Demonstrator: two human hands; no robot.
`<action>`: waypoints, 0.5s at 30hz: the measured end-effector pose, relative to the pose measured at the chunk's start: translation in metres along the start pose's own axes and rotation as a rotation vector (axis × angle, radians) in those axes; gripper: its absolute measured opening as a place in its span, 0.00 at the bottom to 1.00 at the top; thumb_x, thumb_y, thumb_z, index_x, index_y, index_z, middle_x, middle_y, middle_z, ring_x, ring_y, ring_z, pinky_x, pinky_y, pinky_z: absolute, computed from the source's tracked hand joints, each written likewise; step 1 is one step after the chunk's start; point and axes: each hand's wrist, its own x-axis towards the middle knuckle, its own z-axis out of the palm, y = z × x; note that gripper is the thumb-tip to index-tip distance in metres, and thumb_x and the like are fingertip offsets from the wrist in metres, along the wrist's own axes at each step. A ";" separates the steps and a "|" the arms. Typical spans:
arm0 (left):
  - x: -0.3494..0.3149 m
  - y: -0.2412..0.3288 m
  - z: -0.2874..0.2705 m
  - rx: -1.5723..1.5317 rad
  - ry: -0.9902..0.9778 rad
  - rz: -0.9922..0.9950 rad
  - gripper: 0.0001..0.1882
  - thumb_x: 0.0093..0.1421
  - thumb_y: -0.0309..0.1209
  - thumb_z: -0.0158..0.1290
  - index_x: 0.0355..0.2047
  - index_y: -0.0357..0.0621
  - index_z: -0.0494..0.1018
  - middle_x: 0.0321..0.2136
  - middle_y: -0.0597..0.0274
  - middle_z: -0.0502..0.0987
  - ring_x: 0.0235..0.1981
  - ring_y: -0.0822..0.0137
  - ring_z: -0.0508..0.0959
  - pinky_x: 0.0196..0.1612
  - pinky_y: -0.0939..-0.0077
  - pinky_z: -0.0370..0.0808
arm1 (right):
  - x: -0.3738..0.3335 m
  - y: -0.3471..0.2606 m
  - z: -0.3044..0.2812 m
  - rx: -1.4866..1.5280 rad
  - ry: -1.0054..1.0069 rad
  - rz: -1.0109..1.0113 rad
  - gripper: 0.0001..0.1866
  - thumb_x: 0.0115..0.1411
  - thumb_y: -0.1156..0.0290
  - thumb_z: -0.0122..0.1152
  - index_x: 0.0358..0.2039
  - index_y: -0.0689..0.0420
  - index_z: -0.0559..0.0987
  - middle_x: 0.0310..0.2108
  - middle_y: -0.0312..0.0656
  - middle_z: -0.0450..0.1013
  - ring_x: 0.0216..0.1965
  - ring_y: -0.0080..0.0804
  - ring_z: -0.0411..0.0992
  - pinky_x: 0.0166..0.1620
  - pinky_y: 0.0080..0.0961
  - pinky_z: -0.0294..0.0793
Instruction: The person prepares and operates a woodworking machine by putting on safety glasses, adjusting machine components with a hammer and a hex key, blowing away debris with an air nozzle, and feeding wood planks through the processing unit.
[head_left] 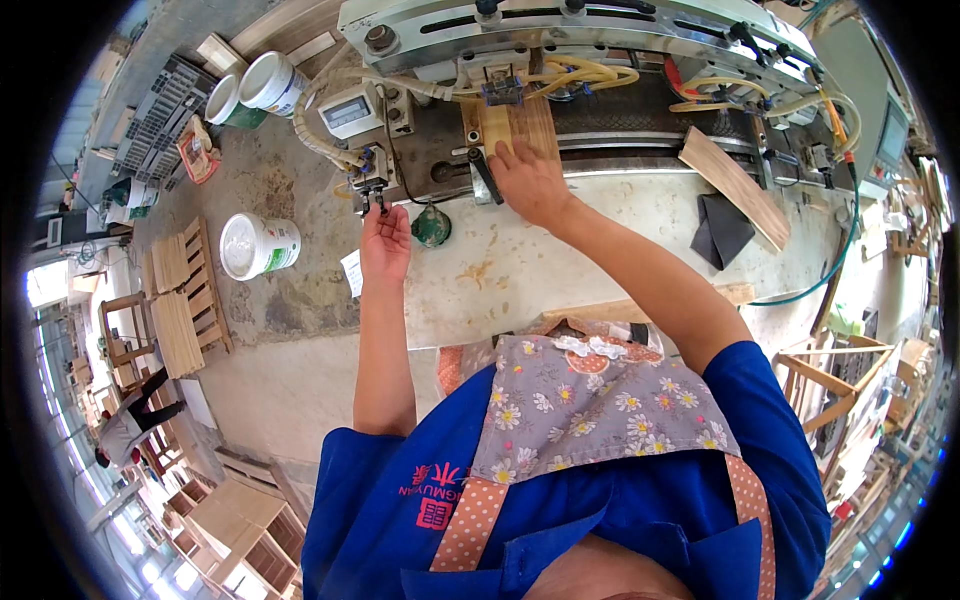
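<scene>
My right hand (pixel 530 182) lies on a wooden board (pixel 534 124) on the machine bed, fingers stretched forward. Beside that hand, to its left, a black clamp handle (pixel 485 176) sticks out toward me. My left hand (pixel 386 243) is palm up, its fingertips curled at the small black levers (pixel 374 192) of a hose-fed valve block (pixel 372 162). Its fingers partly cover the levers. Just right of the left hand hangs a round green object (pixel 431 226). Above the board sits a clamping head (pixel 502 88) with yellow air hoses.
A long machine beam (pixel 640 40) spans the top. On the right, a loose wooden plank (pixel 735 185) lies by a black cloth-like sheet (pixel 721 231). White buckets (pixel 262 246) and stacked wood slats (pixel 177 335) stand on the left floor. Another person (pixel 125 430) is far left.
</scene>
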 end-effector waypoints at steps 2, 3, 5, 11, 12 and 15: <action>0.000 0.000 0.000 -0.012 0.016 0.005 0.10 0.58 0.32 0.56 0.32 0.36 0.73 0.30 0.58 0.78 0.34 0.66 0.79 0.35 0.79 0.81 | 0.002 0.001 -0.007 0.035 -0.052 -0.006 0.11 0.50 0.73 0.54 0.36 0.62 0.73 0.48 0.51 0.71 0.51 0.49 0.68 0.49 0.36 0.71; 0.000 -0.001 0.000 -0.018 0.025 0.008 0.10 0.58 0.32 0.56 0.32 0.36 0.73 0.30 0.58 0.78 0.34 0.66 0.79 0.35 0.79 0.81 | 0.003 0.000 -0.010 0.053 -0.078 -0.010 0.11 0.50 0.73 0.54 0.35 0.62 0.73 0.47 0.51 0.71 0.50 0.48 0.69 0.48 0.36 0.72; -0.002 -0.001 0.004 -0.010 0.038 0.008 0.10 0.58 0.33 0.56 0.31 0.38 0.72 0.28 0.59 0.78 0.32 0.67 0.79 0.34 0.80 0.80 | 0.003 -0.001 -0.013 0.075 -0.091 0.008 0.11 0.50 0.73 0.54 0.35 0.62 0.73 0.48 0.51 0.71 0.50 0.48 0.70 0.46 0.35 0.73; 0.003 0.000 -0.004 -0.016 0.011 -0.007 0.10 0.58 0.31 0.55 0.32 0.36 0.73 0.29 0.58 0.78 0.32 0.66 0.79 0.35 0.79 0.81 | -0.004 -0.004 -0.012 -0.013 -0.003 -0.019 0.14 0.50 0.74 0.53 0.39 0.63 0.74 0.48 0.51 0.71 0.48 0.46 0.70 0.46 0.33 0.73; 0.003 0.000 -0.003 -0.015 0.021 -0.005 0.09 0.58 0.31 0.55 0.32 0.36 0.73 0.29 0.58 0.78 0.32 0.66 0.79 0.35 0.78 0.81 | -0.005 -0.005 -0.010 -0.050 0.028 -0.028 0.15 0.50 0.74 0.53 0.40 0.63 0.74 0.48 0.51 0.71 0.47 0.46 0.71 0.46 0.33 0.73; 0.003 0.001 -0.003 -0.008 -0.002 -0.012 0.09 0.58 0.31 0.55 0.31 0.37 0.73 0.28 0.58 0.78 0.31 0.67 0.79 0.34 0.78 0.81 | -0.007 -0.003 -0.004 -0.042 0.060 -0.051 0.16 0.50 0.74 0.54 0.40 0.64 0.75 0.47 0.51 0.71 0.46 0.45 0.71 0.46 0.32 0.73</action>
